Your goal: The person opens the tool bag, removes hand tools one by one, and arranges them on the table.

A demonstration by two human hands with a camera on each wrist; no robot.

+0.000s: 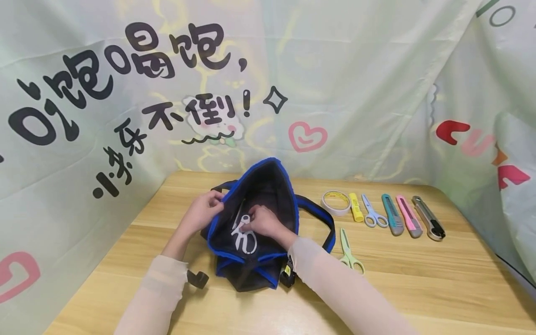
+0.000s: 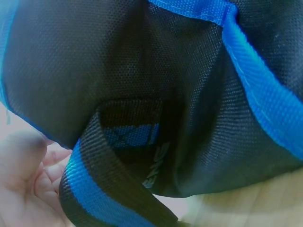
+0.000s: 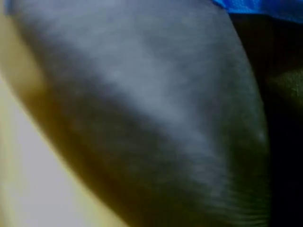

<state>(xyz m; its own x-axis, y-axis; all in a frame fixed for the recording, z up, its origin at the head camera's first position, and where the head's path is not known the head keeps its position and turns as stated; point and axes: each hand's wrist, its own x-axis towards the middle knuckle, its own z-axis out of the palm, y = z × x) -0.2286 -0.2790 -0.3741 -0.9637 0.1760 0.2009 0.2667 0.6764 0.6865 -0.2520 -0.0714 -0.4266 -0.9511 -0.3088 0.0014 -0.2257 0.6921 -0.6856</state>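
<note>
A black bag with blue trim (image 1: 254, 256) lies with its mouth open toward me in the head view. My left hand (image 1: 203, 211) pinches the bag's left rim; the left wrist view shows its thumb and curled fingers (image 2: 52, 163) at the edge, beside a black-and-blue strap (image 2: 94, 189). Inside the mouth, my right hand (image 1: 265, 222) has its fingertips on white scissors (image 1: 247, 239) and appears to pinch them. Part of the scissors is covered by the fingers. Dark fabric (image 3: 156, 109) fills most of the right wrist view, where the hand is hidden.
Right of the bag are green scissors (image 1: 347, 253), a tape roll (image 1: 324, 204), a yellow glue stick (image 1: 356, 208), blue scissors (image 1: 370, 214), and teal (image 1: 392, 215), pink (image 1: 409, 216) and grey-black (image 1: 428, 218) utility knives. The bag's right handle (image 1: 328, 232) loops onto the wooden table (image 1: 402, 288).
</note>
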